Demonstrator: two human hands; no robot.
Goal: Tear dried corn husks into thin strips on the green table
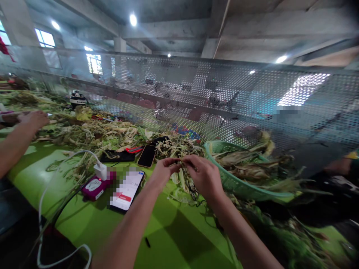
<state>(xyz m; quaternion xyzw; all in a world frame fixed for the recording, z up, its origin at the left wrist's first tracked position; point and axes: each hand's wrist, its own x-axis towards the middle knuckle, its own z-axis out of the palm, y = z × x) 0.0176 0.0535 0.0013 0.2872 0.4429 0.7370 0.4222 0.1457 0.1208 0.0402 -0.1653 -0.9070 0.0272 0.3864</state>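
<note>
My left hand (168, 169) and my right hand (203, 173) meet tip to tip above the green table (157, 228), each in a pinch. Between the fingertips is a thin corn husk strip (183, 180), its pale ends hanging below; the fingers hide much of it. Just behind lies a heap of dried, shredded husk (179, 145). Close to my right hand, a green plastic basket (211, 160) holds long dried corn husks (238, 160). Left of my left forearm lies a phone with a lit screen (127, 190).
A purple power strip (97, 186) carries a white charger (100, 171) with a trailing cable. A dark phone (147, 155), red-handled scissors (134, 150) and a black pouch (117, 155) lie behind. A perforated metal screen (168, 86) borders the table. Another person's hand (36, 118) is at left.
</note>
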